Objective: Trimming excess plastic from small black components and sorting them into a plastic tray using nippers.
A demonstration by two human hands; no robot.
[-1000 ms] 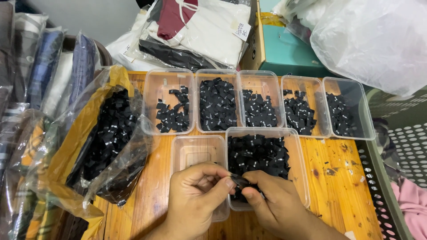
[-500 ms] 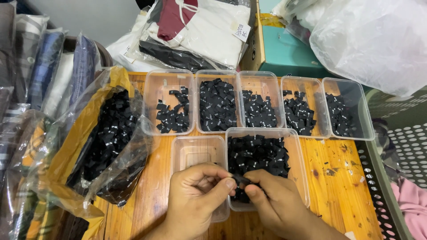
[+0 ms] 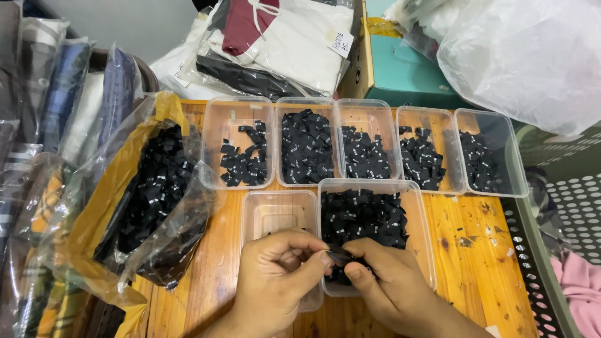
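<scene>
A small black label (image 3: 338,255) is pinched between the fingertips of the left hand (image 3: 275,281) and the right hand (image 3: 385,285), over the near tub (image 3: 421,213) heaped with labels. Five far tubs (image 3: 369,109) are already partly filled; the small near-left tub (image 3: 275,209) is bare. Much remains in the bag (image 3: 150,194) at left.

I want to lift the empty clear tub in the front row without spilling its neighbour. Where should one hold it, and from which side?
Probably by the far short rim of the empty tub, coming from above. The left hand covers its near end, its right wall lies against the full tub, and the bag of black labels crowds the left.
</scene>
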